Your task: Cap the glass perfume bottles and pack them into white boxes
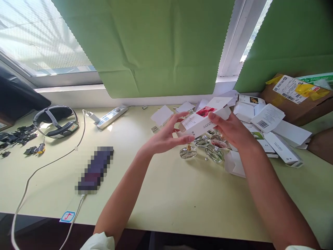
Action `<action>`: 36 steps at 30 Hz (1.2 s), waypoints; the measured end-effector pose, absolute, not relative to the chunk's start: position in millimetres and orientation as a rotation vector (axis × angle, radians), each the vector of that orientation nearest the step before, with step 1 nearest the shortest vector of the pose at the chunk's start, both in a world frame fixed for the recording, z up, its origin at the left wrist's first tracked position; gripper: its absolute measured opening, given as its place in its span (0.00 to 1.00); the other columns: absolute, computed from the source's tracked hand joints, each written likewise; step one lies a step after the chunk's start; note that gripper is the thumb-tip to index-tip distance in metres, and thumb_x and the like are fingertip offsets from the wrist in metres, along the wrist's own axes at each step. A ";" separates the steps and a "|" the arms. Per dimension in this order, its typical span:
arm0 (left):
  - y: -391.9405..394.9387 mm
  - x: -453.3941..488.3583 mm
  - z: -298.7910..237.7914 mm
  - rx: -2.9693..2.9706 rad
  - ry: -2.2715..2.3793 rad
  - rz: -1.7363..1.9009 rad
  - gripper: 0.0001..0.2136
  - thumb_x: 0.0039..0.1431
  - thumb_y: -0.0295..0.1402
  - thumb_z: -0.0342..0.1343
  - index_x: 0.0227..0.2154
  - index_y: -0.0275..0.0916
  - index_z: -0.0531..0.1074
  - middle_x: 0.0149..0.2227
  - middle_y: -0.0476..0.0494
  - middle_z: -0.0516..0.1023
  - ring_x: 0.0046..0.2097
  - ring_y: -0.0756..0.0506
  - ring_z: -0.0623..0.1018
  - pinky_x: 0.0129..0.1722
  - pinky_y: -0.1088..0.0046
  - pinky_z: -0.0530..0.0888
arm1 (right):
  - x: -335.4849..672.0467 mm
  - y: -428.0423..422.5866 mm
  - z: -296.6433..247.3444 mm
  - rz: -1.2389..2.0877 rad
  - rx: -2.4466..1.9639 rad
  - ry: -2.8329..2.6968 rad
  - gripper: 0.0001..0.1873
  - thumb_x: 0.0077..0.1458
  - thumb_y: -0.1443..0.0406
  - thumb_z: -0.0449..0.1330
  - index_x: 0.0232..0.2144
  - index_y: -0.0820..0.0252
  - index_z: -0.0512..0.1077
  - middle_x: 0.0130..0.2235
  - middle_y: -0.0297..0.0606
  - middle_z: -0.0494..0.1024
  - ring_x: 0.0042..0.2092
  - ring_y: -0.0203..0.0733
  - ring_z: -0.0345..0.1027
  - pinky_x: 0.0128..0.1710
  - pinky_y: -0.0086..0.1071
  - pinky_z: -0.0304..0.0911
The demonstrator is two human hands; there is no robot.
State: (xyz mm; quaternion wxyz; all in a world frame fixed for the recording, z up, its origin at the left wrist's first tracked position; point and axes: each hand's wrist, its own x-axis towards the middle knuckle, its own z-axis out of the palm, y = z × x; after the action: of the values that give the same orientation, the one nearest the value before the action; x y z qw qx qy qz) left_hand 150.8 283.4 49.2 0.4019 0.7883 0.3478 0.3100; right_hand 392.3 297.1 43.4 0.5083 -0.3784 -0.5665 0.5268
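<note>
A small white carton with a red flower picture (202, 119) is held above the pale yellow table (161, 194), tilted up to the right. My left hand (166, 135) pinches its lower left end with fingers curled around it. My right hand (231, 130) grips its right side from behind, thumb on the front. Just below the carton lie several small round glass bottles (205, 147) on the table.
A heap of white cartons and flat blanks (270, 135) lies to the right, a brown parcel (296, 100) behind it. On the left are a power strip (111, 116), a head strap (56, 121), a blurred phone on a cable (95, 169), and small black parts (18, 137).
</note>
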 end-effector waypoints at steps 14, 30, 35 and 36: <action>284.4 146.6 53.0 2.137 0.712 0.766 0.30 0.56 0.36 0.65 0.60 0.54 0.62 0.62 0.42 0.61 0.63 0.39 0.65 0.57 0.57 0.76 | 426.8 307.8 36.7 1.400 -0.892 -1.441 0.21 0.50 0.49 0.68 0.45 0.46 0.76 0.48 0.33 0.81 0.53 0.51 0.73 0.52 0.47 0.71; 296.4 127.5 54.6 2.202 1.089 1.032 0.24 0.64 0.36 0.56 0.62 0.53 0.59 0.58 0.41 0.68 0.58 0.40 0.70 0.48 0.62 0.78 | 414.5 290.3 61.5 1.163 -1.034 -1.556 0.38 0.52 0.50 0.67 0.63 0.41 0.62 0.67 0.34 0.63 0.65 0.54 0.60 0.59 0.52 0.66; 291.3 128.4 58.9 2.485 1.061 1.029 0.24 0.61 0.30 0.59 0.60 0.51 0.64 0.59 0.40 0.65 0.59 0.40 0.69 0.52 0.61 0.75 | 434.3 292.3 62.5 1.249 -1.155 -1.374 0.38 0.57 0.45 0.60 0.66 0.45 0.57 0.58 0.41 0.75 0.48 0.53 0.78 0.48 0.50 0.76; 287.7 134.0 58.3 2.510 1.027 1.002 0.24 0.62 0.28 0.57 0.60 0.52 0.64 0.59 0.40 0.65 0.58 0.41 0.70 0.52 0.61 0.75 | 431.0 292.5 60.8 1.301 -1.136 -1.372 0.37 0.57 0.45 0.60 0.65 0.44 0.58 0.56 0.40 0.76 0.46 0.52 0.78 0.46 0.49 0.77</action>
State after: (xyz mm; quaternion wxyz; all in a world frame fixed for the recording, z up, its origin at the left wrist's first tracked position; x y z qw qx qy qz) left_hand 134.0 287.7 58.3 0.1250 0.8614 0.3524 0.3439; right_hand 431.0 292.5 60.8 0.4512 -0.4597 -0.5551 0.5263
